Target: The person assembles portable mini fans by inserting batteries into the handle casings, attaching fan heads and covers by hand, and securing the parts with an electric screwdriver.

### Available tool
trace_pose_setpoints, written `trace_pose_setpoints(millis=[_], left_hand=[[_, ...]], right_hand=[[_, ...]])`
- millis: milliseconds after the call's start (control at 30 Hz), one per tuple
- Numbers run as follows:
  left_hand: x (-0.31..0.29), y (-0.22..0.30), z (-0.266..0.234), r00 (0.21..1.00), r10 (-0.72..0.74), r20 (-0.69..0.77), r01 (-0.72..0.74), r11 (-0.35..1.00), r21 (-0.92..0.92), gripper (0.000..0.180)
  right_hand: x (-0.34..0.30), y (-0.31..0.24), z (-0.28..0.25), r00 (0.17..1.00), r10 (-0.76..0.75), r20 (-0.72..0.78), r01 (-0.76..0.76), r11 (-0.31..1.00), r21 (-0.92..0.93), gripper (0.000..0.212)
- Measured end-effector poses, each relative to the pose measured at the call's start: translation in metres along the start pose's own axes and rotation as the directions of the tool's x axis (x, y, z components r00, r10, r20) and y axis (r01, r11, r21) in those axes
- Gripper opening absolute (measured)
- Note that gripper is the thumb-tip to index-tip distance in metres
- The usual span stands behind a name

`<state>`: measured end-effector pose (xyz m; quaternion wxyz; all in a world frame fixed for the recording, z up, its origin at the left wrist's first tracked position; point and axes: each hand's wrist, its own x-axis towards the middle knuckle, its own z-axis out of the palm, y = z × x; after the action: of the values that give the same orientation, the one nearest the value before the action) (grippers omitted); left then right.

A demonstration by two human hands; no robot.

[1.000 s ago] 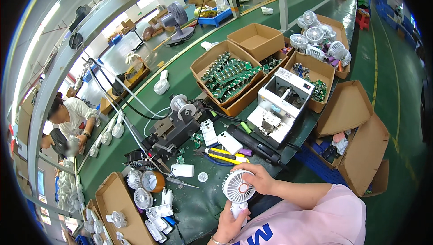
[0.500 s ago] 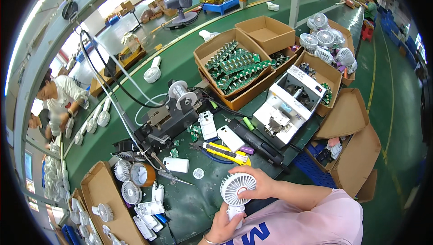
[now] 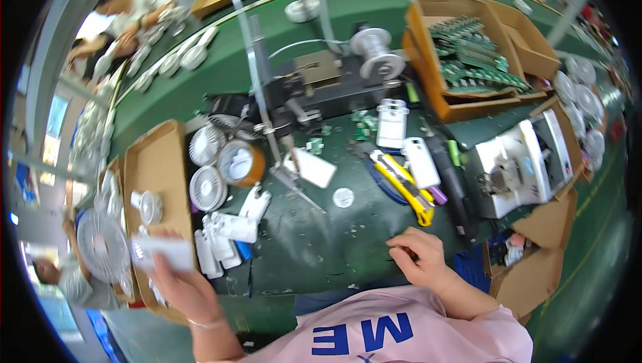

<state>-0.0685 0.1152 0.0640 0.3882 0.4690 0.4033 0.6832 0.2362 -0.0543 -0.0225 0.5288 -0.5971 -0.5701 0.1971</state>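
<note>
Fan (image 3: 110,246), a small white handheld one, sits in my left hand (image 3: 175,281) out at the near left, over the long cardboard tray (image 3: 157,162). My fingers are clamped around its handle. The handle's long axis runs roughly left to right, and the round guard end points left, away from my body; motion blur keeps me from seeing more. The right hand is well apart from it, so the left is plainly the nearer one.

That tray holds at least one more small fan (image 3: 148,206) on its near half; its far half shows bare cardboard. Just right of the tray I see two round fan grilles (image 3: 206,166), a roll of tape (image 3: 237,162) and a cluster of white handle shells (image 3: 224,232) on the green bench.

My right hand (image 3: 418,259) rests near the bench's near edge, fingers curled loosely together and holding nothing I can make out. Just beyond it lies a yellow cutter (image 3: 404,186). Farther right, a cardboard box (image 3: 428,62) at the far side is packed with green circuit boards (image 3: 471,55), and a white machine (image 3: 518,169) stands beside it.
</note>
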Motion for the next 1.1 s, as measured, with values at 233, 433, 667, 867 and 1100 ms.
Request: trace_pose_setpoints(millis=[233,433,667,867,1100], left_hand=[[0.11,0.017,0.017,0.843,-0.511,0.169,0.532,0.838,-0.117,0.037],[0.187,-0.043,0.025,0.92,-0.287,0.267,0.312,0.948,-0.059,0.039],[0.199,-0.105,-0.029,0.995,-0.062,0.079,0.018,0.884,0.466,0.037],[0.186,-0.151,-0.078,0.892,-0.251,0.376,-0.434,-0.242,0.868,0.044],[0.198,-0.18,-0.097,0.894,-0.075,0.442,-0.437,0.08,0.896,0.039]], right_hand=[[0.006,0.005,0.011,0.999,0.025,0.021,-0.023,0.997,-0.07,0.007],[0.003,-0.003,0.011,0.999,0.04,0.02,-0.038,0.996,-0.084,0.005],[-0.001,-0.003,0.003,0.994,0.087,0.067,-0.081,0.993,-0.086,0.005],[0.001,0.003,0.003,0.998,0.063,0.025,-0.062,0.997,-0.045,0.004],[0.005,-0.003,0.004,0.989,0.129,0.067,-0.123,0.988,-0.093,0.005]])
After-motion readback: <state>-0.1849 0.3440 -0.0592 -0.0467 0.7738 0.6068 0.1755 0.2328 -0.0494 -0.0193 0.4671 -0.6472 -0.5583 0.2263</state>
